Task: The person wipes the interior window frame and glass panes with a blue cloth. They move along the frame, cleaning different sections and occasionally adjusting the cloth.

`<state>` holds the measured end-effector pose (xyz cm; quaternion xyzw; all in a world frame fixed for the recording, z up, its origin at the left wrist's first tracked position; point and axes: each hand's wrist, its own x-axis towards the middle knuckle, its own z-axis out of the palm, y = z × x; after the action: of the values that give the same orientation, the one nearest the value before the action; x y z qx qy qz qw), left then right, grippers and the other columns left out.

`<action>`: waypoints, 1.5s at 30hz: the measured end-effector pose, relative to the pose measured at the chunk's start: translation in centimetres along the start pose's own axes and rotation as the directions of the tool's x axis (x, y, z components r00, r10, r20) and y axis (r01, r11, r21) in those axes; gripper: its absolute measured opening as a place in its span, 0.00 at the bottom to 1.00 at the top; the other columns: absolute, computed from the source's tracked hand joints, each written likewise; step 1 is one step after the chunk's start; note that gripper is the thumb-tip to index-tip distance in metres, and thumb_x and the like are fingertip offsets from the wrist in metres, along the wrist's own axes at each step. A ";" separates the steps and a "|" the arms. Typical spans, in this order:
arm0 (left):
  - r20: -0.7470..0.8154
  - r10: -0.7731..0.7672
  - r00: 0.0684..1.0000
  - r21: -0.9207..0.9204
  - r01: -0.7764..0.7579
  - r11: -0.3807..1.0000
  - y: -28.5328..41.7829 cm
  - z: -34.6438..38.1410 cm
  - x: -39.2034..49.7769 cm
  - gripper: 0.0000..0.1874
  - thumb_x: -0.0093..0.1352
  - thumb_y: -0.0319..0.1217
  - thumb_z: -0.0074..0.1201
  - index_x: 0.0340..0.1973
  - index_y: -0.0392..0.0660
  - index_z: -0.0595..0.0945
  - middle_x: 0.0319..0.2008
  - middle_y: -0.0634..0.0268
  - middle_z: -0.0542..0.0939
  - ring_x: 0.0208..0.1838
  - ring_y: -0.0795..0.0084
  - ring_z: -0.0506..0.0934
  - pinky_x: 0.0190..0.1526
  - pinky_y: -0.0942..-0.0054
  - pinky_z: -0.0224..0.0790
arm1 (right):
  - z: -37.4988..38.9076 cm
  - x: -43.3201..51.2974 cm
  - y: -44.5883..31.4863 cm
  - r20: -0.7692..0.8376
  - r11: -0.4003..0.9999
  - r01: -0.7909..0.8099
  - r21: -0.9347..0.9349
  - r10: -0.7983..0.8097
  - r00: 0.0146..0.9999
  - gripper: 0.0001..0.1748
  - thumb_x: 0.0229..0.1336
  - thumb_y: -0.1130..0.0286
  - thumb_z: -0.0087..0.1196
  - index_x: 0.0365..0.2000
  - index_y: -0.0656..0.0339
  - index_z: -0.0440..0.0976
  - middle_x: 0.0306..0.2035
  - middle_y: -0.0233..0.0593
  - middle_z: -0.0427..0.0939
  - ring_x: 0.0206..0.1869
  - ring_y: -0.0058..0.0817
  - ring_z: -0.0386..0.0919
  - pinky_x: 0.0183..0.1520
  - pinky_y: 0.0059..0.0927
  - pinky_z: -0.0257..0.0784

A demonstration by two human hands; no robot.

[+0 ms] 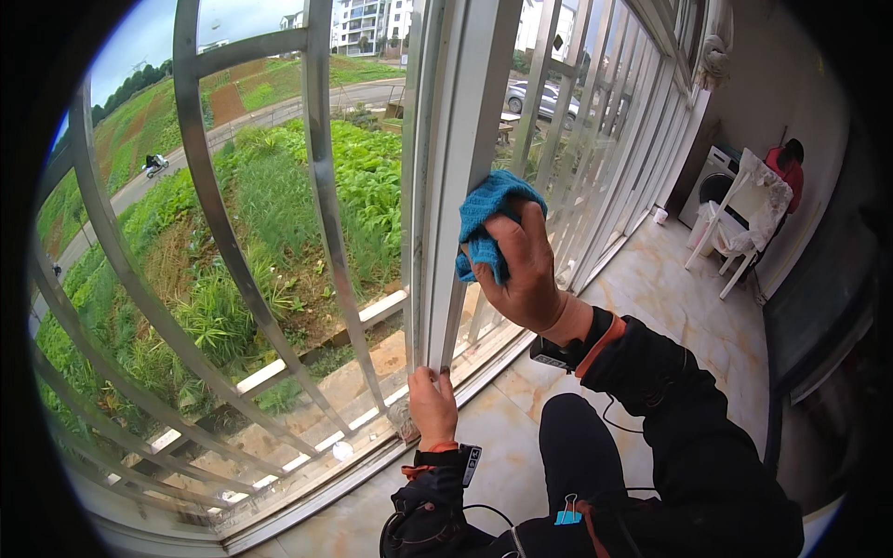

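Note:
My right hand [523, 268] holds a bunched blue cloth [492, 213] against the white window frame's upright [464, 125]. Lower down, my left hand [432, 404] has its fingers on the bottom part of the same upright; whether they pinch it is not plain. A greyish crumpled thing [402, 420], perhaps a rag, lies beside my left hand at the foot of the window. Glass panes stand on both sides of the upright, with metal bars [322, 167] outside them.
The window track [335, 481] runs along the marble-look tiled floor [513, 397]. At the far right stand a washing machine [713, 183], a plastic-draped white chair [757, 188] and a person in red [788, 171]. A small white cup [659, 215] sits near the window.

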<state>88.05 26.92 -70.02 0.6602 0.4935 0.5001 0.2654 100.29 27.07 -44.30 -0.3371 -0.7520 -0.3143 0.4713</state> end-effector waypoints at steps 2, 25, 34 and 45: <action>0.000 -0.001 1.000 -0.003 0.001 1.000 -0.1 0.0 0.0 0.12 0.71 0.35 0.56 0.38 0.41 0.72 0.36 0.51 0.75 0.38 0.44 0.75 0.38 0.52 0.68 | -1.2 0.5 0.0 0.099 0.991 0.126 -0.055 -0.120 0.988 0.28 0.47 0.80 0.62 0.52 0.60 0.72 0.47 0.50 0.66 0.47 0.50 0.71 0.52 0.47 0.70; 0.089 -0.073 0.993 -0.052 0.078 0.996 -1.1 -0.8 0.2 0.12 0.68 0.36 0.59 0.39 0.45 0.73 0.38 0.57 0.76 0.41 0.48 0.76 0.38 0.54 0.69 | -3.6 9.0 -0.4 0.373 0.824 0.480 -0.300 -0.362 0.854 0.23 0.38 0.75 0.68 0.41 0.55 0.79 0.42 0.47 0.72 0.39 0.42 0.79 0.43 0.35 0.79; 0.102 -0.073 0.992 -0.059 0.079 0.995 -0.9 -0.8 0.3 0.12 0.68 0.35 0.59 0.38 0.44 0.73 0.38 0.56 0.76 0.41 0.48 0.76 0.39 0.55 0.68 | -3.9 9.6 2.0 0.273 0.850 0.375 -0.369 -0.287 0.918 0.21 0.43 0.74 0.68 0.42 0.56 0.78 0.39 0.46 0.71 0.37 0.41 0.78 0.38 0.37 0.79; 0.098 -0.025 0.995 -0.013 0.026 1.000 -0.4 -0.8 0.3 0.10 0.69 0.33 0.57 0.38 0.43 0.73 0.38 0.54 0.76 0.40 0.46 0.76 0.38 0.54 0.69 | -3.4 12.7 5.9 -0.058 0.985 -0.014 0.174 0.025 0.998 0.13 0.66 0.65 0.58 0.47 0.57 0.73 0.32 0.25 0.75 0.32 0.12 0.74 0.34 0.16 0.75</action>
<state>87.19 27.28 -69.97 0.6758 0.4849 0.4670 0.3003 102.53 30.43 -30.51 -0.2925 -0.7586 -0.2530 0.5244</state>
